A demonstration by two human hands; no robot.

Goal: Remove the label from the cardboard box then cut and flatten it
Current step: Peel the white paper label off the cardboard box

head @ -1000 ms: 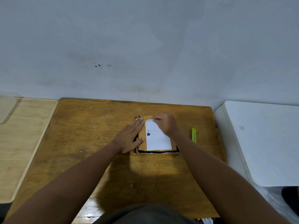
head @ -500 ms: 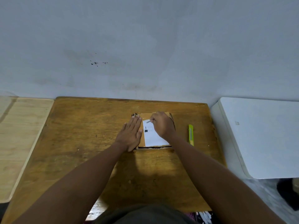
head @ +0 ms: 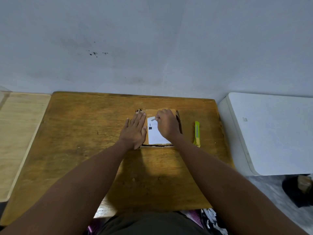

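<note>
The box lies near the worktop's far edge. The left hand presses flat on it, fingers straight; the right hand pinches the label's lifted far corner. Label removal is underway; next comes a steady peel toward the near edge. The cutter waits just right.

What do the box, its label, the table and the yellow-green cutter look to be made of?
Box: matte brown cardboard, edges looking layered.
Label: thin white paper with dark print; its top corner curls where the right hand pinches it.
Table: wood, worn brown finish, visible grain.
Cutter: probably plastic, a smooth bright yellow-green casing; no blade is visible.
</note>
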